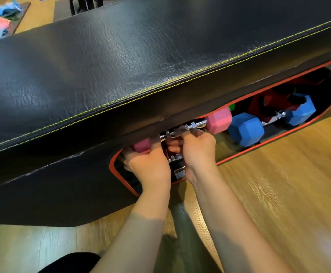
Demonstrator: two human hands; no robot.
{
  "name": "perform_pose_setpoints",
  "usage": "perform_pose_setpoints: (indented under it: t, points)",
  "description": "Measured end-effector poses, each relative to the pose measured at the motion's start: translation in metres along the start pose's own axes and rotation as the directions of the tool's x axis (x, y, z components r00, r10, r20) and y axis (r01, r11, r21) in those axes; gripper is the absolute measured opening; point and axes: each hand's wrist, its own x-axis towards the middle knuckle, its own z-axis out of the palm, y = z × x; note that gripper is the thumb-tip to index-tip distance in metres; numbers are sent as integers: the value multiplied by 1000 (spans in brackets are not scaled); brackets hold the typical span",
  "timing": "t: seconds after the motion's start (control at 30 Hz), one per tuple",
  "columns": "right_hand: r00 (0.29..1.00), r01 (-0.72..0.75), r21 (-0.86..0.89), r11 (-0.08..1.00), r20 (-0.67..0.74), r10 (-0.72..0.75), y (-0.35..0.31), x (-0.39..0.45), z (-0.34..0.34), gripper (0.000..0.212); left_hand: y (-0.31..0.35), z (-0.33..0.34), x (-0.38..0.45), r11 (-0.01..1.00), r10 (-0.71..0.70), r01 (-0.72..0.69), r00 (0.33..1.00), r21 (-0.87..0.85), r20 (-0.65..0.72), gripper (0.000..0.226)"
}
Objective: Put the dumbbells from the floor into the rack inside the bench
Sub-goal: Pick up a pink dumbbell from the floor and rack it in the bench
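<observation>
Bright indoor light, soft glare on black leather bench top (141,56), wooden plank floor (278,184) motion-blurred, wide-angle edges bent.

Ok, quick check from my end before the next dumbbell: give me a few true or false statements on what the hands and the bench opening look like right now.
1. Both hands are on the pink dumbbell. True: the left hand is at its left head, the right hand is at the metal handle.
2. A blue dumbbell already sits inside the bench opening. True.
3. The blue dumbbell lies to the left of the pink one. False: it lies to its right.
4. The bench has a white top. False: it is black with yellow-green stitching.
5. The opening is edged in red. True.
</observation>
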Motion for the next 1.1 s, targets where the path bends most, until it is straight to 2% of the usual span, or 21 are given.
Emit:
perform_pose_setpoints:
  t: [0.07, 0.1, 0.17, 0.23, 0.3, 0.4, 0.43, 0.5, 0.53, 0.6, 0.63, 0.67, 0.7, 0.73, 0.8, 0.87, 0.93, 1.1]
  points:
    - [1000, 27, -142, 989, 5, -27, 4, 0, -2, 39, -4, 1, 5, 999, -30, 30, 999, -17, 16, 73]
    - [999, 53, -187, 981, 6, -53, 9, 0, -1, 39, -11, 5, 10, 996, -81, 79, 996, 42, 35, 81]
    - [994, 103, -234, 967, 2, -105, 16, 1, 2, 37, -19, 9, 16, 987, -139, 133, 988, 86, 68, 87]
    - [988, 142, -261, 955, -20, -152, 20, 4, 3, 39, -20, 14, 16, 972, -188, 169, 977, 165, 103, 67]
    - [982, 161, -294, 942, -45, -182, 22, 6, 2, 41, -24, 17, 16, 937, -179, 119, 972, 330, 156, 45]
    - [981, 186, -284, 941, 4, -192, 26, 7, -3, 44, -25, 19, 16, 884, -74, -17, 982, 468, 174, 53]
    - [981, 193, -276, 941, 35, -191, 27, 7, -5, 45, -26, 19, 16, 891, -44, -41, 983, 453, 176, 57]
    - [966, 257, -292, 921, 53, -253, 31, 8, -10, 42, -25, 21, 16, 929, -3, -47, 991, 367, 135, 49]
    - [941, 324, -356, 876, 26, -338, 32, 8, -14, 36, -25, 22, 16, 937, 27, -64, 993, 343, 111, 48]
    - [831, 438, -568, 697, -41, -555, 30, 7, -25, 26, -25, 22, 16, 928, 55, -86, 994, 362, 93, 58]
    - [761, 455, -662, 595, -57, -646, 27, 8, -30, 33, -23, 22, 14, 925, 75, -102, 993, 367, 88, 57]
    - [720, 433, -739, 517, -61, -691, 22, 12, -35, 46, -22, 23, 13, 925, 75, -101, 994, 365, 85, 55]
    - [719, 381, -801, 463, -58, -692, 16, 17, -38, 65, -23, 23, 15, 929, 79, -104, 993, 355, 86, 56]
    - [752, 324, -841, 434, -50, -658, 11, 25, -40, 84, -23, 22, 15, 929, 71, -98, 993, 357, 90, 57]
    - [847, 255, -851, 459, -33, -531, -2, 39, -44, 105, -23, 23, 14, 935, 66, -93, 994, 343, 89, 56]
    - [893, 226, -827, 514, -36, -450, -11, 49, -46, 101, -22, 22, 15, 931, 81, -112, 991, 347, 102, 48]
    - [893, 205, -839, 504, -50, -447, -12, 52, -47, 93, -17, 20, 11, 930, 98, -129, 990, 344, 105, 40]
    - [851, 240, -873, 424, -21, -524, -8, 50, -46, 92, -14, 19, 11, 927, 171, -195, 980, 320, 103, 58]
